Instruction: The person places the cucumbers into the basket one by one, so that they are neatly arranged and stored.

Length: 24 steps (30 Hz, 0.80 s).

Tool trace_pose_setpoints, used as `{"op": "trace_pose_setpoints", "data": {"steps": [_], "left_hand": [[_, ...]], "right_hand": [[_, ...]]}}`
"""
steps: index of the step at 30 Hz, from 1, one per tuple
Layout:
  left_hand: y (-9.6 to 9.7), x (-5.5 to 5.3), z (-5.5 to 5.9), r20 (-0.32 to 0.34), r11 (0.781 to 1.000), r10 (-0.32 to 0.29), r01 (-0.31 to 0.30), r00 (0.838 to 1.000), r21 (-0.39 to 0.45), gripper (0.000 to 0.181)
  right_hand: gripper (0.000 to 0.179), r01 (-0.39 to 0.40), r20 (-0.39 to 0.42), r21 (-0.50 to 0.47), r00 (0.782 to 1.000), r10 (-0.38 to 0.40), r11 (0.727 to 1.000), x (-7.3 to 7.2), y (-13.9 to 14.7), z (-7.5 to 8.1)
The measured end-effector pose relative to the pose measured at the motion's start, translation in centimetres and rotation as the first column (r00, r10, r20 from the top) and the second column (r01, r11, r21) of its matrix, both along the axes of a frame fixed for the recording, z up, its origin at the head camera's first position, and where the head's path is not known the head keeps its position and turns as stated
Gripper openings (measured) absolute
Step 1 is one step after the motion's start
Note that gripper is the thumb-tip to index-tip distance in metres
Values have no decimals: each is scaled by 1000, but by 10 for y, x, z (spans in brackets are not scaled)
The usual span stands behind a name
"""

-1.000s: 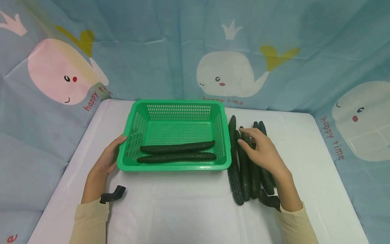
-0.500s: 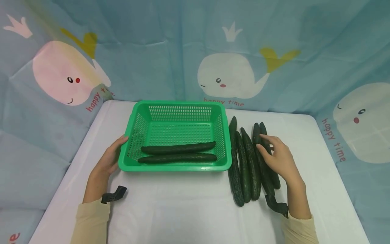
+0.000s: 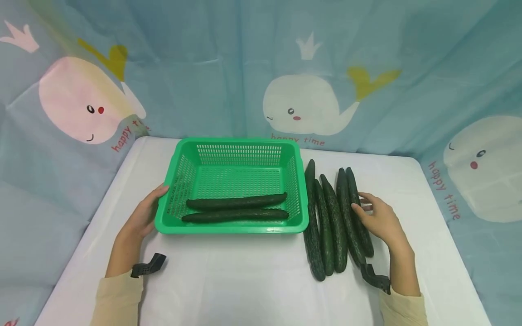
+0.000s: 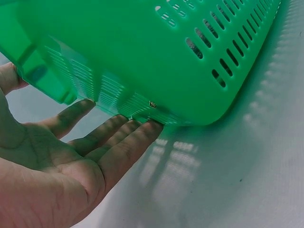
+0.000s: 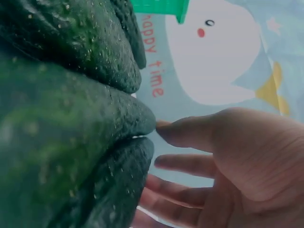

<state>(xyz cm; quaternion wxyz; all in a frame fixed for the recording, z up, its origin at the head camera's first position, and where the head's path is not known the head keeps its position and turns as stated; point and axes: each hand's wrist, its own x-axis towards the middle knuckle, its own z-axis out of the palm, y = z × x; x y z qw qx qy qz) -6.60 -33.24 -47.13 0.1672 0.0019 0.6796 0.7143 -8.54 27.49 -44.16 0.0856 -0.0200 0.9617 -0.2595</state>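
Note:
A green plastic basket [image 3: 232, 230] stands on the table with two cucumbers [image 3: 236, 215] lying lengthwise along its near side. My left hand [image 3: 142, 215] is at the basket's left end. In the left wrist view, the straight fingers [image 4: 128, 147] touch the outer wall, and the thumb is up by the rim. To the right of the basket, several dark green cucumbers [image 3: 335, 226] lie side by side. My right hand [image 3: 379, 219] is at the rightmost cucumber [image 3: 354, 181], its thumb on the near-left side and fingers loosely spread on the right, partly hidden in the right wrist view.
A white cloth covers the table [image 3: 244, 280]. Behind it and along both sides hangs a blue curtain [image 3: 228, 99] printed with whales. Small black wrist cameras [image 3: 148, 266] sit on both forearms.
My right hand has moved rightward across the row, from the left cucumbers to the rightmost one. The left hand stays at the basket.

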Motion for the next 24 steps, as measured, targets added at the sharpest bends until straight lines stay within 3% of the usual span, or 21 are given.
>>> {"op": "trace_pose_setpoints", "data": {"steps": [6,14,20,24], "left_hand": [[-1,5,2,19,1000,3,-3,1000,0,69],[1,-1,4,-14,1000,6,-6,1000,1,67],[2,-1,5,-3,1000,15,-15,1000,-19,70],[3,0,5,7,1000,14,-14,1000,-17,71]], "right_hand": [[71,-46,133,22,990,43,999,3,7,-1],[73,-89,158,24,984,84,996,-12,12,4],[72,-61,164,-24,984,64,998,-15,14,1],[66,-56,164,34,985,50,998,-13,15,5]]}}
